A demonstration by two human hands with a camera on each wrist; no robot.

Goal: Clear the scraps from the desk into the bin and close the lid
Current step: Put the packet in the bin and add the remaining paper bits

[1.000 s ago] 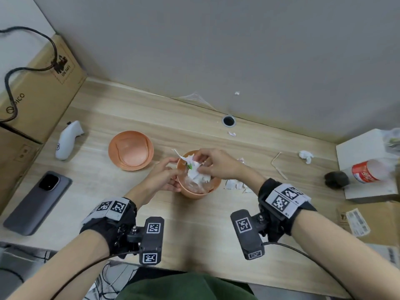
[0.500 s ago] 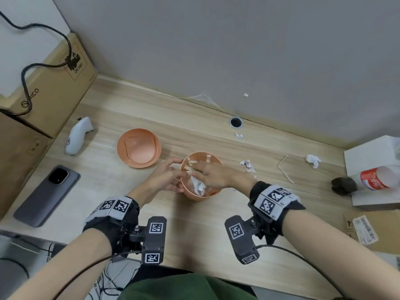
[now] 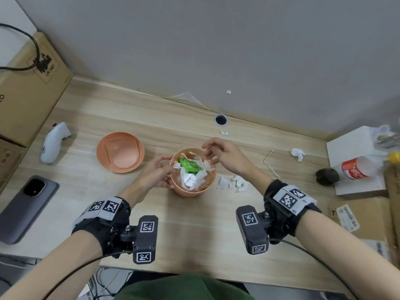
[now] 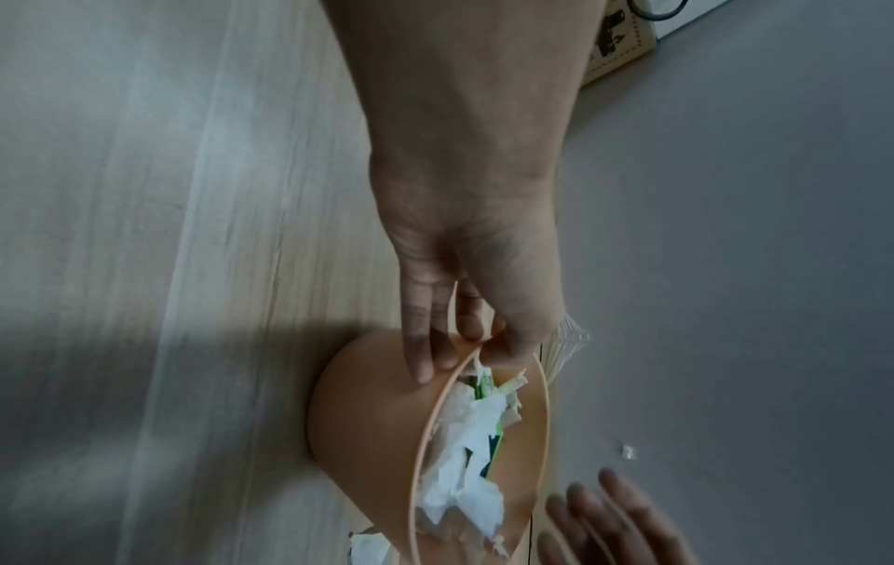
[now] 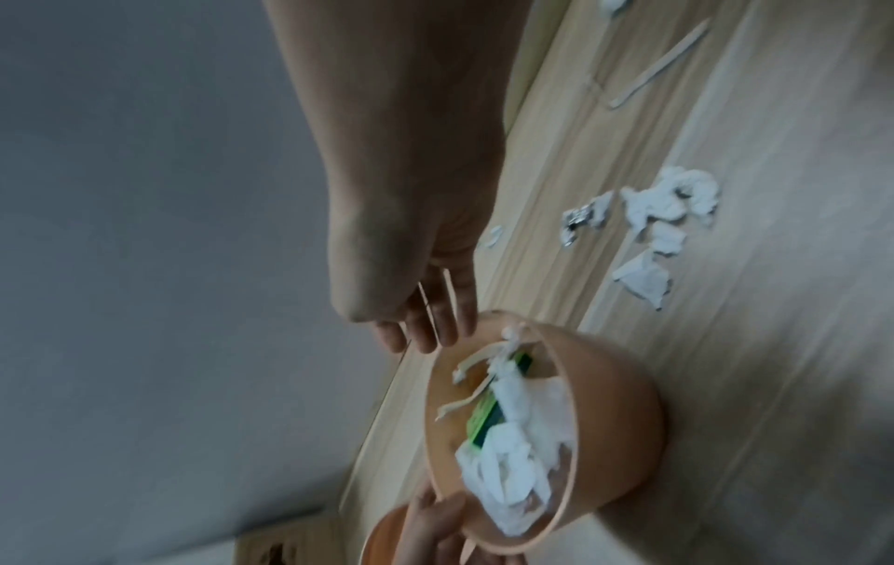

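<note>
Our left hand pinches the rim of the small round orange plastic bin — heaped with crumpled white paper scraps — while our right hand hovers empty, fingers relaxed.

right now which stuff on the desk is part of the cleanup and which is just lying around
Part of the job:
- bin, held at the rim by the left hand
- lid, off, beside it
- paper scraps right of the bin
- crumpled tissue
- wooden stick
- right hand, empty, over the bin

Lying about:
- phone
- white controller
- cola bottle
- cardboard box
</note>
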